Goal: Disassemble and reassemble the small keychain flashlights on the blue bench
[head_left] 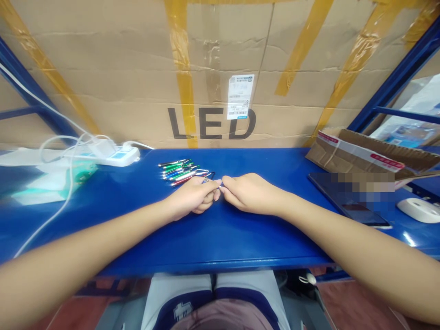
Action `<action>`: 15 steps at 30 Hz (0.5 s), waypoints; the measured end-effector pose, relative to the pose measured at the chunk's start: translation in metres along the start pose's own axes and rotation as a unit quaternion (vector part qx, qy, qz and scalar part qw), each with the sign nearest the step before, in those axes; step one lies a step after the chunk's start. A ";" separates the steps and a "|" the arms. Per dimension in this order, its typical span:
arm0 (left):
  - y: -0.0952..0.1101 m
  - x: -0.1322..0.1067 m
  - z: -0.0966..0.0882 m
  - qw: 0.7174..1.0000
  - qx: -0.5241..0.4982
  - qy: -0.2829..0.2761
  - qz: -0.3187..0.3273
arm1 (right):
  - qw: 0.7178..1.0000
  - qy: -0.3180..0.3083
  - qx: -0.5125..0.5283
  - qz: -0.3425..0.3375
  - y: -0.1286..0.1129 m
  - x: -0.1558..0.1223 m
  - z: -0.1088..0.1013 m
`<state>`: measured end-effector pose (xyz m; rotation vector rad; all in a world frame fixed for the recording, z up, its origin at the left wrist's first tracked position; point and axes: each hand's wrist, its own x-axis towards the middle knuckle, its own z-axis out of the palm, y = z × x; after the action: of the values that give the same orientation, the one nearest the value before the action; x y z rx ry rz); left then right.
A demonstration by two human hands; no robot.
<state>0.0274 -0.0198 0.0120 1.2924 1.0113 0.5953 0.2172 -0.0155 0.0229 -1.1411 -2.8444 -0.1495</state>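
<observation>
My left hand (195, 197) and my right hand (249, 191) meet fingertip to fingertip over the blue table (206, 238). Both are closed in a pinch on one small pen-like item (220, 184), mostly hidden by the fingers. Just behind my left hand lies a row of several small pens (180, 171) with green, red and silver barrels, side by side.
A white power strip (118, 155) with white cables sits at the back left beside white and teal packets (44, 183). A dark tablet (347, 201), an open cardboard box (371, 158) and a white mouse-like object (417, 210) lie at the right. A big "LED" carton (220, 68) forms the back wall.
</observation>
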 end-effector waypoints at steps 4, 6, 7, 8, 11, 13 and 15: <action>0.001 -0.002 0.004 1.000 0.010 -0.008 0.006 | 1.000 -0.004 0.022 0.013 0.002 0.002 0.001; 0.002 -0.002 0.006 1.000 0.010 -0.010 0.012 | 0.999 0.001 0.028 0.024 0.005 0.003 0.002; 0.002 -0.002 0.007 1.000 0.007 -0.010 0.010 | 0.999 0.007 0.027 0.034 0.007 0.003 0.002; 0.003 -0.003 0.008 1.000 0.000 -0.009 0.002 | 0.999 0.013 0.024 0.045 0.009 0.004 0.003; 0.007 -0.003 0.007 0.998 -0.042 -0.020 -0.035 | 0.997 0.033 0.011 0.076 0.011 0.005 0.004; 0.009 -0.004 0.005 0.995 -0.072 -0.046 -0.053 | 0.995 0.046 0.007 0.086 0.009 0.005 0.004; 0.009 -0.005 0.004 0.991 -0.090 -0.079 -0.065 | 0.994 0.057 0.004 0.090 0.004 0.004 0.003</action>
<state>0.0299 -0.0243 0.0218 1.0877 0.8827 0.4669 0.2168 -0.0092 0.0208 -1.3346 -2.6246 -0.1855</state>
